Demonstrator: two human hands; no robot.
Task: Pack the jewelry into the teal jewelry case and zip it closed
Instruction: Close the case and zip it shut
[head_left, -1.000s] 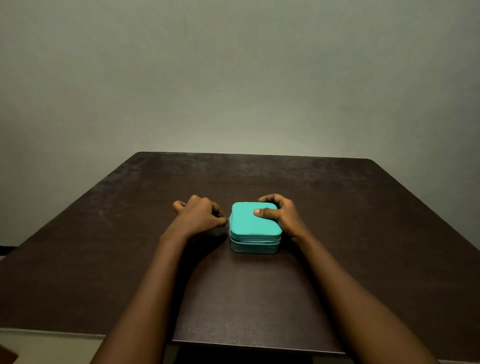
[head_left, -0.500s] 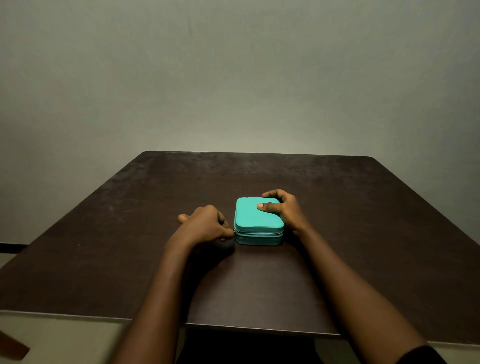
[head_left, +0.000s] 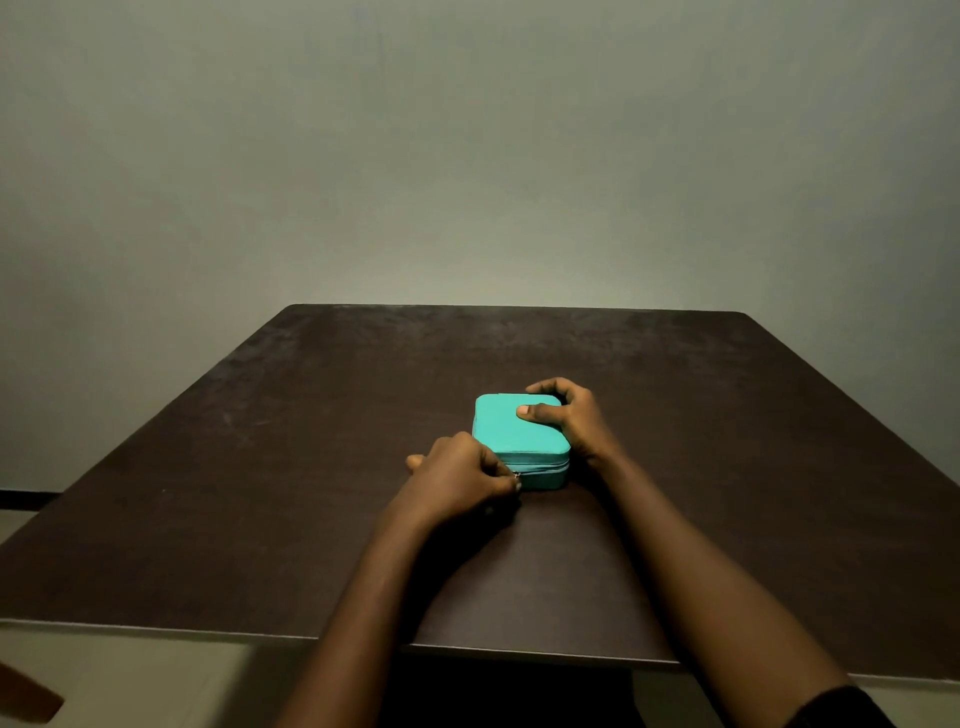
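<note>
The teal jewelry case (head_left: 511, 431) lies lid-down mid-surface (head_left: 260, 493). The right hand (head_left: 571, 421) grips its lid and far edge to steady it. The left hand (head_left: 457, 478) pinches the zipper pull (head_left: 516, 475) at the near-left corner.

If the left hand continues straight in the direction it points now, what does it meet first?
The teal jewelry case. The left hand pinches what seems the zipper pull at its near left corner, so contact is immediate.

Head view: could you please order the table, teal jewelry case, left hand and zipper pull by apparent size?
1. table
2. teal jewelry case and left hand, about alike; the hand is nearer, so unranked
3. zipper pull
</note>
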